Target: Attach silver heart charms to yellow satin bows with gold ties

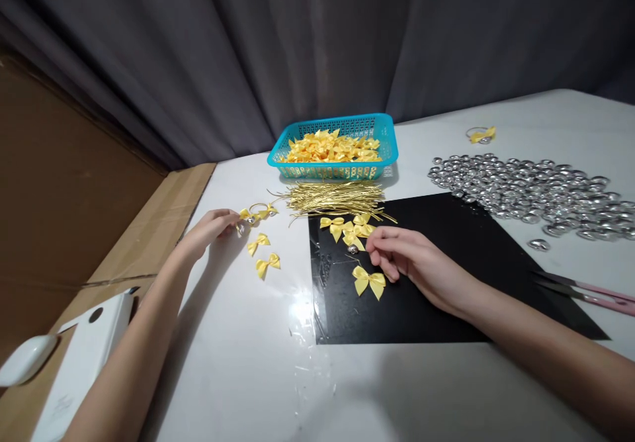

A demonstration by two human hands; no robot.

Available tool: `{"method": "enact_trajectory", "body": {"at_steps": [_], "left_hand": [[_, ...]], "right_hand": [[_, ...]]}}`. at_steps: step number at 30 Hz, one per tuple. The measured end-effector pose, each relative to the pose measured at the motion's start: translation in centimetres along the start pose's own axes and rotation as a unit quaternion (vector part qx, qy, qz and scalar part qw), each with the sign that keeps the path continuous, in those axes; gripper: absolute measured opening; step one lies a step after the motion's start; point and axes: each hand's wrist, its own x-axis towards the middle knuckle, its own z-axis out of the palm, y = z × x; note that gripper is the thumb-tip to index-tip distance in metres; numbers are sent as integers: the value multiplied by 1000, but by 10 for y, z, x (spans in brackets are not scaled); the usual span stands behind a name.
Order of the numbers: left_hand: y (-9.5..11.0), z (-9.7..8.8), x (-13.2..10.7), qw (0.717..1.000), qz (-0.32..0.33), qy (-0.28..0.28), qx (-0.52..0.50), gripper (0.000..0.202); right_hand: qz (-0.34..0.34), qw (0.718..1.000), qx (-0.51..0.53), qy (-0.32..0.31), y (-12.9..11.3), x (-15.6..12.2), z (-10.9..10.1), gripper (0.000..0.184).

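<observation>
My left hand (212,229) is at the left, fingers closed at the edge of a yellow bow (245,214) with a silver bead. Beside that bow lies another yellow bow (268,210) with a thin wire loop. Two plain yellow bows (268,266) rest just below. Over the black mat (426,319), my right hand (404,253) is loosely curled, with nothing visible in it. Its fingertips come close to a cluster of yellow bows (353,231) and a small silver bead (352,249). Another yellow bow (369,282) lies below these fingers.
A blue basket (391,147) of yellow bows stands at the back. Gold wire ties (337,198) lie before it. Silver heart beads (536,190) spread rightward, below a bow with a ring (482,135). Pink-handled scissors (590,293) lie right; a white box (86,356) sits left.
</observation>
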Motion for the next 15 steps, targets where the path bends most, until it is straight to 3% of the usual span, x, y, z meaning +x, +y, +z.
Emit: {"method": "enact_trajectory", "body": {"at_steps": [5,9,12,15], "left_hand": [[-3,0,2,999,18,4,46,11],[-4,-4,3,994,54,46,86,19],[4,-5,-5,984,85,91,125,27],[23,10,-28,971,137,119,157,27]], "right_hand": [[-29,994,-101,19,-2,4,-1,21],[-75,977,-196,38,3,9,-7,15],[-108,961,-250,40,8,11,-13,15],[-147,941,-304,31,12,10,-15,16]]}}
